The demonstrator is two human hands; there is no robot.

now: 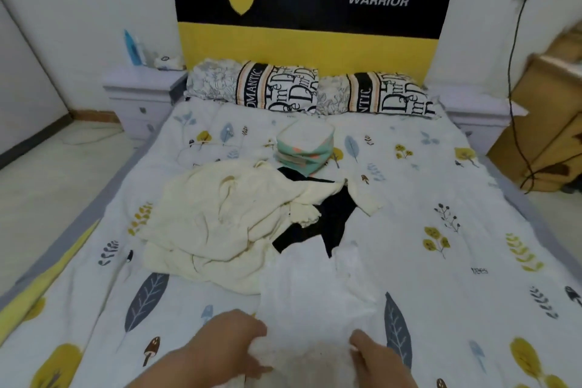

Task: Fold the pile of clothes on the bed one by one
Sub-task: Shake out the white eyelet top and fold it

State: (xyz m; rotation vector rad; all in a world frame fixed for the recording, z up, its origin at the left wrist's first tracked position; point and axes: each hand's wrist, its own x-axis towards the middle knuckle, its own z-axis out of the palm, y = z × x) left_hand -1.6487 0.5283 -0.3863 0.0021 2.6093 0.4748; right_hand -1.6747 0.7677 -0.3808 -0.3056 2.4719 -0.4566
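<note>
One folded stack (304, 148) sits far; both hands, left hand (230, 343) and right hand (374, 356), apparently pinch a white garment's (315, 290) near edge; cream garment (220, 220) and black garment (333, 220) await.

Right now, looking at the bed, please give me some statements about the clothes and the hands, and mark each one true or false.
1. Both hands, left hand and right hand, hold the white garment. True.
2. The folded stack lies near the pillows. True.
3. The cream garment is neatly folded. False: it lies crumpled.
4. The black garment lies on top of everything. False: the cream garment partly covers it.
</note>
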